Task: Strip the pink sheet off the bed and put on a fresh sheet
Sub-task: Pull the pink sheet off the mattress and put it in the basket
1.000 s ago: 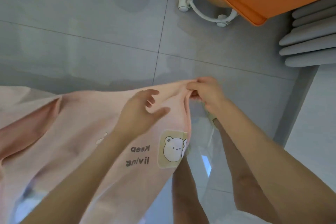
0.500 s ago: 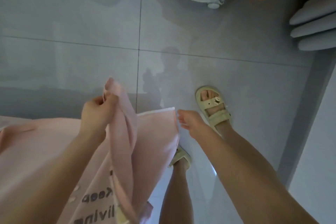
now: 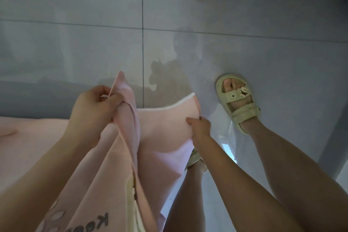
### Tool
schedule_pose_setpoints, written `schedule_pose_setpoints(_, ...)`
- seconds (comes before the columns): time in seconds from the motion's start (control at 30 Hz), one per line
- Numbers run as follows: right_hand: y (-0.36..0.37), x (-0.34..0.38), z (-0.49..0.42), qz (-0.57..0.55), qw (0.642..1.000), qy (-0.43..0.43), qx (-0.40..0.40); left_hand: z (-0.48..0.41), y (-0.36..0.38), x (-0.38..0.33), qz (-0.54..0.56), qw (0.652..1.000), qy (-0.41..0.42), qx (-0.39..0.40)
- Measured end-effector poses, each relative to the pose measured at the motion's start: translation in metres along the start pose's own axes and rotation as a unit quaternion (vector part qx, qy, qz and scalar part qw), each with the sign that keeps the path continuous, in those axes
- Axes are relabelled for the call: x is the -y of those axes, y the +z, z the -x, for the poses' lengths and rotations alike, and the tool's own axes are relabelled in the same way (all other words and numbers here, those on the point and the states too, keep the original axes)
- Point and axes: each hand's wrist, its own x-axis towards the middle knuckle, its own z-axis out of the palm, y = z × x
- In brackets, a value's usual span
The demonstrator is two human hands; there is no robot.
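Gripping a bunched fold of the pink sheet (image 3: 156,137), left hand (image 3: 94,111) holds it raised; right hand (image 3: 200,128) pinches the sheet's white-trimmed edge, hands apart. Sheet hangs over grey tile floor (image 3: 244,24), beside a sandalled foot (image 3: 237,100).

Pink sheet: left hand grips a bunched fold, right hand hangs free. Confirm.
Wrong on the right hand: the head view shows it pinching the edge of the pink sheet below its white-trimmed corner. The left hand does grip a bunched fold.
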Motion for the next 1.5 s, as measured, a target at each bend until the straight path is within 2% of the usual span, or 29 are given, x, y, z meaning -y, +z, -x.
schedule_pose_setpoints(0.13,-0.018,0.053,0.078,0.043,0.981,-0.187,0.004,0.038,-0.036,-0.045,0.057,0.998,0.019,-0.027)
schedule_pose_setpoints(0.23,-0.029,0.101,0.149,0.051,0.958,-0.282,0.028,0.081,-0.086,-0.087,0.101,0.990,0.054,-0.084)
schedule_pose_setpoints(0.4,-0.035,0.155,0.279,0.132,0.891,-0.431,0.049,0.168,-0.171,-0.144,0.107,0.974,0.119,-0.160)
schedule_pose_setpoints(0.47,-0.037,0.158,0.334,0.128,0.870,-0.465,0.099,0.200,-0.187,-0.158,0.087,0.974,0.129,-0.167)
schedule_pose_setpoints(0.53,-0.039,0.149,0.386,0.113,0.857,-0.481,0.144,0.227,-0.193,-0.162,0.012,0.972,0.149,-0.181)
schedule_pose_setpoints(0.6,-0.042,0.135,0.431,0.107,0.835,-0.521,0.144,0.249,-0.193,-0.161,-0.047,0.969,0.166,-0.178)
schedule_pose_setpoints(0.67,-0.041,0.121,0.461,0.113,0.792,-0.587,0.122,0.268,-0.191,-0.159,-0.023,0.975,0.172,-0.141)
schedule_pose_setpoints(0.77,-0.035,0.107,0.485,0.172,0.729,-0.657,0.087,0.286,-0.190,-0.158,0.088,0.978,0.164,-0.097)
schedule_pose_setpoints(0.87,-0.033,0.100,0.493,0.219,0.634,-0.740,0.058,0.296,-0.195,-0.154,0.146,0.974,0.148,-0.089)
schedule_pose_setpoints(0.93,-0.031,0.096,0.490,0.254,0.592,-0.764,0.041,0.298,-0.199,-0.152,0.173,0.970,0.134,-0.106)
schedule_pose_setpoints(0.97,-0.030,0.094,0.489,0.265,0.583,-0.767,0.031,0.298,-0.201,-0.150,0.190,0.966,0.128,-0.118)
schedule_pose_setpoints(1.03,-0.026,0.088,0.488,0.293,0.569,-0.768,0.032,0.297,-0.205,-0.147,0.222,0.960,0.117,-0.124)
schedule_pose_setpoints(1.17,-0.020,0.079,0.492,0.299,0.575,-0.761,0.030,0.297,-0.205,-0.142,0.241,0.960,0.099,-0.101)
schedule_pose_setpoints(1.27,-0.019,0.072,0.490,0.385,0.518,-0.763,-0.041,0.297,-0.205,-0.138,0.228,0.964,0.098,-0.092)
schedule_pose_setpoints(1.33,-0.011,0.060,0.482,0.454,0.512,-0.729,-0.004,0.296,-0.205,-0.131,0.206,0.970,0.100,-0.085)
schedule_pose_setpoints(1.4,-0.008,0.052,0.480,0.456,0.510,-0.729,0.029,0.291,-0.206,-0.120,0.158,0.978,0.096,-0.094)
schedule_pose_setpoints(1.43,-0.010,0.049,0.479,0.423,0.524,-0.736,0.070,0.287,-0.205,-0.114,0.144,0.980,0.094,-0.099)
schedule_pose_setpoints(1.47,-0.012,0.047,0.474,0.382,0.553,-0.728,0.134,0.282,-0.204,-0.107,0.141,0.981,0.089,-0.098)
schedule_pose_setpoints(1.5,-0.016,0.049,0.470,0.358,0.598,-0.684,0.213,0.274,-0.203,-0.098,0.154,0.980,0.081,-0.097)
